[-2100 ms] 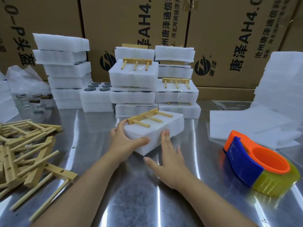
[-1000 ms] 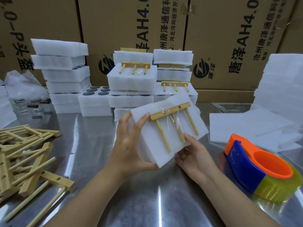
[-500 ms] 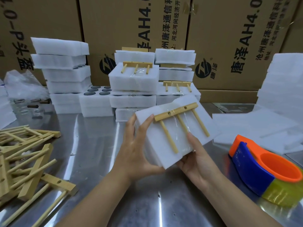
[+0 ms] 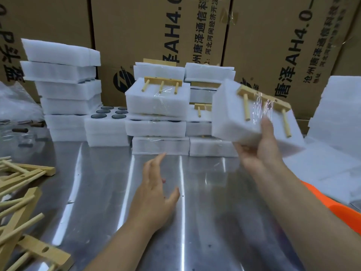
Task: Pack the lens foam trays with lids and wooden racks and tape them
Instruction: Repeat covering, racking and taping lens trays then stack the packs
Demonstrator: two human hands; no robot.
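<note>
My right hand (image 4: 261,147) grips a taped white foam pack (image 4: 230,116) from below, with the thumb on its top face. A three-pronged wooden rack (image 4: 263,102) is taped to that face under clear tape. The pack is tilted in the air, in front of the right stack of finished packs (image 4: 209,75). My left hand (image 4: 156,194) hovers over the steel table (image 4: 97,182) with straight fingers and holds nothing. Another finished pack with a rack (image 4: 158,98) tops the middle stack. An open foam tray of dark lenses (image 4: 107,118) sits to its left.
Loose wooden racks (image 4: 21,208) lie piled at the left table edge. Plain foam blocks (image 4: 62,75) are stacked at back left, foam lids (image 4: 336,118) at right. An orange tape dispenser (image 4: 336,204) peeks out behind my right forearm. Cardboard boxes (image 4: 263,36) wall the back.
My left hand has let go of the pack and dropped toward the table. My right hand alone has carried the pack up and to the right, toward the stacks.
</note>
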